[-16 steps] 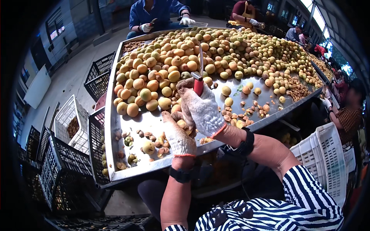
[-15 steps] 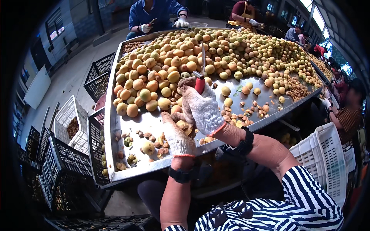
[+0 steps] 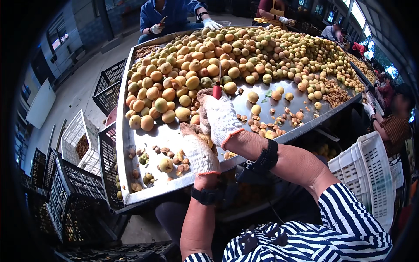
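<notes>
A big metal table point(image 3: 142, 142) fills the middle, tilted a little in this view. On it sits a huge heap of yellow, orange and green fruit point(image 3: 174, 74). A person in a blue shirt point(image 3: 152, 13) sits at the far side. A white basket point(image 3: 364, 183) stands near the table on the right, and a black crate point(image 3: 109, 161) is just beside its left edge.

Both hands wear white gloves with brown, dirty fingers, and they are close together over the near part of the table. The right hand point(image 3: 220, 118) is wrapped around the red handle of a knife point(image 3: 217, 91), and its thin, curved blade points away. The left hand point(image 3: 199, 153) is curled around a yellow fruit point(image 3: 205, 139), mostly hidden between the gloves. Small brown bits point(image 3: 262, 126) lie on the metal, to the right of the hands.
</notes>
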Available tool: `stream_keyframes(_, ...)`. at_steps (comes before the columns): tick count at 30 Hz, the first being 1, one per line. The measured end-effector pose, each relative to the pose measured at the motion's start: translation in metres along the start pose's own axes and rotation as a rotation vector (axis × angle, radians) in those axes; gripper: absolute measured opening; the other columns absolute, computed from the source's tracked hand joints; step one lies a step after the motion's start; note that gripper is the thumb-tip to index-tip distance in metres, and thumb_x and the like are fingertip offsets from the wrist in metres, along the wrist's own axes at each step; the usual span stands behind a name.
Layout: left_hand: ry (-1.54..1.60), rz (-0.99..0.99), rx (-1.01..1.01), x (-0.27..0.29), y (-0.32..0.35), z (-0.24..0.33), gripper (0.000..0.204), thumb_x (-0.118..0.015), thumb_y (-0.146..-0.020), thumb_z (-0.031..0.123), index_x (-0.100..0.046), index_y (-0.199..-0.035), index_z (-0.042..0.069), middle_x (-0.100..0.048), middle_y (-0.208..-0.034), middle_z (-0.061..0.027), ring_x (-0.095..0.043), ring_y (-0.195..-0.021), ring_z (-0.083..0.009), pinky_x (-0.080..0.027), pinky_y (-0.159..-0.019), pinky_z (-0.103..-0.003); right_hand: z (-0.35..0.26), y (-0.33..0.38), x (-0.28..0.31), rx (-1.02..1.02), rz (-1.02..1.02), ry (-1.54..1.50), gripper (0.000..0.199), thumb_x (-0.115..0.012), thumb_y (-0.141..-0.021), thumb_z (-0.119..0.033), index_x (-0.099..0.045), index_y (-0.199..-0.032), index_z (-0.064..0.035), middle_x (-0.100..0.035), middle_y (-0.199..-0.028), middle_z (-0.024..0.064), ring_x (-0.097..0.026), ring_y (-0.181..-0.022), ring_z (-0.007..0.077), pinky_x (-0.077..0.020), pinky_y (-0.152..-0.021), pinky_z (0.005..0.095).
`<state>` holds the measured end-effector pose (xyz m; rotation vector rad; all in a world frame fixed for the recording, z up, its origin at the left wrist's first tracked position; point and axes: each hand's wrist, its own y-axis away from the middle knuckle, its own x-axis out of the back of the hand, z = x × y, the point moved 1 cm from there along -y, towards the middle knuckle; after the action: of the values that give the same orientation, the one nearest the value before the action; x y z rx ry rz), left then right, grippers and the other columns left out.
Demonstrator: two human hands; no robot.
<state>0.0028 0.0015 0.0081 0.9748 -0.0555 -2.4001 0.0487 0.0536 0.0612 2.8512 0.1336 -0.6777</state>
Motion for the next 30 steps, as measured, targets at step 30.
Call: stream_keyframes(30, 0.436, -0.568, 0.437, 0.043, -0.026, -0.027, 0.048, -0.038, -0.091, 0.054, -0.045, -0.119, 0.016, -0.054, -0.098, 0.0005, -0.053, -0.084, -0.0135, -0.045, -0.065, -0.029, 0.001, 0.016, 0.007, 0.595, -0.516, 0.341, 0.023, -0.057, -0.08, -0.008, -0.056, -0.103, -0.0027, -0.061, -0.084, 0.0053, -0.057, -0.077, 0.0102, -0.0477, -0.069, 0.0266)
